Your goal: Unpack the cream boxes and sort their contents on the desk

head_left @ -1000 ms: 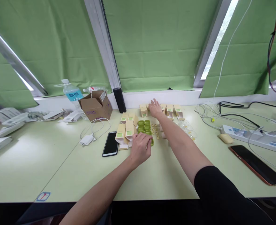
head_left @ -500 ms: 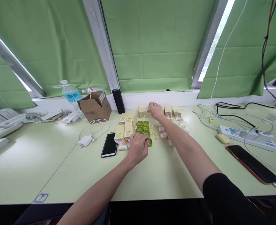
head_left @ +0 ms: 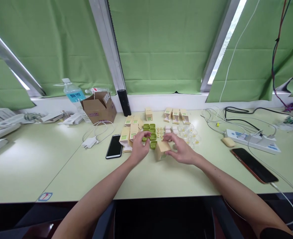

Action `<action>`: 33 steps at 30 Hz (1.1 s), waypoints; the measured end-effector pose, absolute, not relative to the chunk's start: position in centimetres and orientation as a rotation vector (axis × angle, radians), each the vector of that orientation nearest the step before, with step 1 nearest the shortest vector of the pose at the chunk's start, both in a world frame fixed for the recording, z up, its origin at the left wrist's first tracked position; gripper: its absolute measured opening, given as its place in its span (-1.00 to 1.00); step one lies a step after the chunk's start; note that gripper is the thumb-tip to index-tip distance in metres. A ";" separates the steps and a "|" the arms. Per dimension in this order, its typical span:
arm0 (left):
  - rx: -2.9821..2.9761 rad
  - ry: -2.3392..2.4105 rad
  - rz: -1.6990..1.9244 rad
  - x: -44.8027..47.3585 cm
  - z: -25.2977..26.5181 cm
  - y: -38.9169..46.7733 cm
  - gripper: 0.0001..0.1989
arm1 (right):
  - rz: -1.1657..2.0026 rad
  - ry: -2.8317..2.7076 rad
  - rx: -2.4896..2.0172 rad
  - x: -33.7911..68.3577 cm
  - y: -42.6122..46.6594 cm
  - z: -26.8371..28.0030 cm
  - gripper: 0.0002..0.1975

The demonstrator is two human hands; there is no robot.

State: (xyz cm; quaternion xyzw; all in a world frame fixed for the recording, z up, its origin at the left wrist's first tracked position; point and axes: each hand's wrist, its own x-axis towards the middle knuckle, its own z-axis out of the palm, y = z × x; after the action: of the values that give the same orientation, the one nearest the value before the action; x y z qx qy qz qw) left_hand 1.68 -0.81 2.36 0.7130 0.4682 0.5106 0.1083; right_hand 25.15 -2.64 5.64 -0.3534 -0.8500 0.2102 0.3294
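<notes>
Two bare hands work close together above the worktop [head_left: 146,181]. Between thumb and fingers, the right hand [head_left: 182,151] pinches a cream carton [head_left: 162,150], which is tilted; whether its lower edge touches the worktop, I cannot tell. The left hand [head_left: 140,147] is just beside it, fingers bent and fingertips over the green containers [head_left: 153,145]; I cannot tell whether they grip anything.

These containers form two columns. Just right of them lie small yellowish pieces [head_left: 158,132], then pale pink pieces [head_left: 168,127], then a cluster of clear pieces [head_left: 189,132]. Left of the containers is a group of cartons [head_left: 125,134], with a dark-screened phone [head_left: 114,146] beside it. Behind, near the wall, one single carton [head_left: 148,114] is well apart from a row of three cartons [head_left: 176,115].

Farther left are a white charger [head_left: 89,142] with its cable, a brown cardboard box [head_left: 99,109], a black cylinder [head_left: 124,103] and a large water bottle [head_left: 74,95]. To the right are a beige oval object [head_left: 228,142], a white power strip [head_left: 253,141] and a second phone [head_left: 254,165]. Green blinds [head_left: 161,49] cover the windows behind.
</notes>
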 end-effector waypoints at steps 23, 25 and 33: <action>2.314 0.990 0.615 0.6 4.1 -3.9 -0.22 | 0.331 -2.042 -0.718 25.0 -2.7 2.5 -0.66; 2.283 1.030 0.638 0.8 3.4 -4.1 -0.31 | 0.325 -1.988 -0.717 24.6 -3.0 2.1 -0.70; 2.176 1.085 0.956 1.1 3.0 -4.4 -0.49 | 0.361 -1.902 -0.731 24.2 -3.6 2.2 -0.80</action>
State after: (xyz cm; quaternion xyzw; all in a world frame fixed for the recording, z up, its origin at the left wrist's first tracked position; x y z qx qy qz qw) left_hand 1.11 -4.38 3.04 0.8039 0.4007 0.3533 0.2615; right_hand 24.18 -3.61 2.20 -0.3037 -0.7900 0.1501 0.5110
